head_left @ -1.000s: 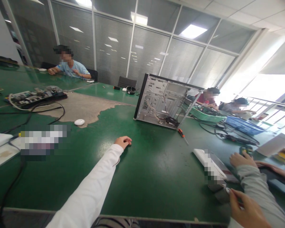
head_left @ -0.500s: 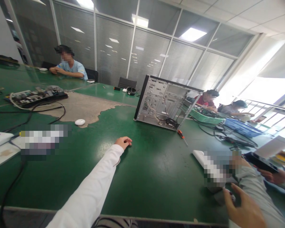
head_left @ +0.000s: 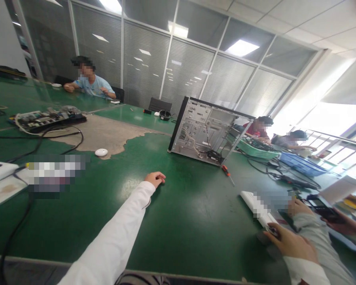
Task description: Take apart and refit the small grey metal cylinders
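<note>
My left hand, in a white sleeve, rests on the green table with its fingers loosely curled and nothing seen in them. At the lower right, my right hand is closed around a small dark thing, too hidden to name, at the near end of a long white object. Part of that white object is blurred out. Beyond my left hand stands an open computer case with loose cables inside. An orange-handled screwdriver lies by its lower right corner.
Beside my right hand is another person's hand in a grey sleeve. A green basket and a blue basket stand at the right. A circuit board assembly, black cables and a white round lid lie at the left.
My right hand has moved left and up to the white object, and its spread fingers have closed. My left hand has stayed in place. The person across has parted their hands.
</note>
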Action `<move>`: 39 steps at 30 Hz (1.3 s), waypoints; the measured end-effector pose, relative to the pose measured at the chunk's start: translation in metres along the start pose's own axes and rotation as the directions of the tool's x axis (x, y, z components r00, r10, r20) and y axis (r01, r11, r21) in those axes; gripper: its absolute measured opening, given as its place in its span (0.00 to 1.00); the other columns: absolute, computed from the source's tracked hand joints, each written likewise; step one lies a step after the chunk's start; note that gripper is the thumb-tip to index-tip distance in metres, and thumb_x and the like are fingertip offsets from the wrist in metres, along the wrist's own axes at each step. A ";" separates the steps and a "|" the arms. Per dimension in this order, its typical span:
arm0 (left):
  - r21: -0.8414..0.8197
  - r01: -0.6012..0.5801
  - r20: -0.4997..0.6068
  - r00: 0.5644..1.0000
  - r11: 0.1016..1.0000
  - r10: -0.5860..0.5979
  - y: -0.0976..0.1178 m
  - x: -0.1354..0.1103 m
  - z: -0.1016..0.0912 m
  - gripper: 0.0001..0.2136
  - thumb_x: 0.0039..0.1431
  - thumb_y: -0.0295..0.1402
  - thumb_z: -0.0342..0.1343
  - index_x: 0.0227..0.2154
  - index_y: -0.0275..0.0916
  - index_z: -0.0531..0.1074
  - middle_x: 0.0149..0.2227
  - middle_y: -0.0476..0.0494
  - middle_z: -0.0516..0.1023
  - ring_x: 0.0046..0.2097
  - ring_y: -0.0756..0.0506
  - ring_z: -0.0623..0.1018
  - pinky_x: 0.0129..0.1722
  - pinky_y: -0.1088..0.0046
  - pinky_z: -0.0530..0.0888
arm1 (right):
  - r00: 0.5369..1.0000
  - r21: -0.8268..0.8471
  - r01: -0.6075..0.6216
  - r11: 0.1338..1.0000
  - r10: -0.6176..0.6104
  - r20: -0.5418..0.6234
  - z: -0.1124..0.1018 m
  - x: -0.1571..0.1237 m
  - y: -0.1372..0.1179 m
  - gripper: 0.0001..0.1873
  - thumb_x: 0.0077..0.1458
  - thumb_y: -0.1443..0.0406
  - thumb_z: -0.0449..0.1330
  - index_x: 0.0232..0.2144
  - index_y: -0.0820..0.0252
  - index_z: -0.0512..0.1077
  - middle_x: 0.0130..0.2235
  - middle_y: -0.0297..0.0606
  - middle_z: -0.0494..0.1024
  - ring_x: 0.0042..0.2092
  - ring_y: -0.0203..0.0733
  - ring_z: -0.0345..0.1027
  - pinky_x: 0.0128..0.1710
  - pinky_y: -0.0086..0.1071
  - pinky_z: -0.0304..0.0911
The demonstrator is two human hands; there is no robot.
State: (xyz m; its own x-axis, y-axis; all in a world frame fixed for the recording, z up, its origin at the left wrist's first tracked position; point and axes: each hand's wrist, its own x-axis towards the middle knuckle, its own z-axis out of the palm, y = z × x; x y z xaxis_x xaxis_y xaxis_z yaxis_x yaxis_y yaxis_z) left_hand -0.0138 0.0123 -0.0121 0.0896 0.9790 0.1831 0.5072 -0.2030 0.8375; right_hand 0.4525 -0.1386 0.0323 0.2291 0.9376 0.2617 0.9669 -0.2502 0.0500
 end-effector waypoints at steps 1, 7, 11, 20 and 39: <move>0.004 -0.001 -0.003 1.000 1.000 0.001 0.000 0.000 0.000 0.12 0.40 0.25 0.45 0.28 0.39 0.70 0.25 0.51 0.75 0.30 0.52 0.73 0.32 0.77 0.68 | 0.998 -0.004 0.034 0.999 -0.034 0.058 -0.002 0.002 -0.003 0.19 0.39 0.51 0.49 0.30 0.54 0.69 0.29 0.39 0.74 0.31 0.45 0.67 0.30 0.35 0.59; 0.012 -0.001 -0.011 1.000 1.000 0.001 0.002 0.000 0.000 0.12 0.40 0.25 0.45 0.27 0.39 0.70 0.25 0.51 0.75 0.30 0.52 0.73 0.32 0.77 0.68 | 0.986 -0.029 0.168 0.985 -0.168 -0.008 -0.003 0.010 -0.058 0.18 0.42 0.53 0.48 0.32 0.54 0.68 0.31 0.37 0.74 0.35 0.44 0.66 0.41 0.40 0.51; 0.011 0.000 -0.010 1.000 1.000 0.000 0.003 -0.001 -0.001 0.12 0.39 0.24 0.45 0.27 0.39 0.70 0.25 0.51 0.75 0.30 0.51 0.73 0.32 0.77 0.68 | 0.918 0.072 0.355 0.932 -0.334 -0.213 -0.002 0.015 -0.129 0.17 0.45 0.57 0.47 0.35 0.57 0.66 0.33 0.36 0.73 0.35 0.40 0.65 0.44 0.39 0.47; -0.015 0.002 0.019 1.000 1.000 -0.002 0.001 -0.001 -0.001 0.12 0.40 0.23 0.45 0.29 0.37 0.69 0.25 0.50 0.75 0.31 0.51 0.73 0.33 0.76 0.68 | 0.775 0.415 0.630 0.656 -0.502 -0.383 -0.004 0.021 -0.299 0.31 0.45 0.62 0.51 0.52 0.63 0.47 0.35 0.39 0.70 0.37 0.39 0.62 0.44 0.37 0.50; 0.348 -0.181 0.129 0.981 0.920 0.144 0.034 -0.017 -0.006 0.23 0.35 0.42 0.56 0.38 0.41 0.67 0.35 0.46 0.72 0.38 0.43 0.69 0.37 0.71 0.64 | 0.814 0.817 0.520 0.249 -0.435 -0.385 0.018 0.023 -0.321 0.27 0.40 0.69 0.50 0.47 0.57 0.55 0.43 0.41 0.63 0.38 0.38 0.60 0.33 0.31 0.62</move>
State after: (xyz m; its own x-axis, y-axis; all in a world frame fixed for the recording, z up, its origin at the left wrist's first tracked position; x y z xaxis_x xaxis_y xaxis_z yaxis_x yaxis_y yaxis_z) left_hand -0.0029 -0.0110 0.0163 0.2718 0.9337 0.2332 0.7484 -0.3574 0.5587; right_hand 0.1491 -0.0318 0.0050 -0.2775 0.7788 0.5626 0.4518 0.6226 -0.6389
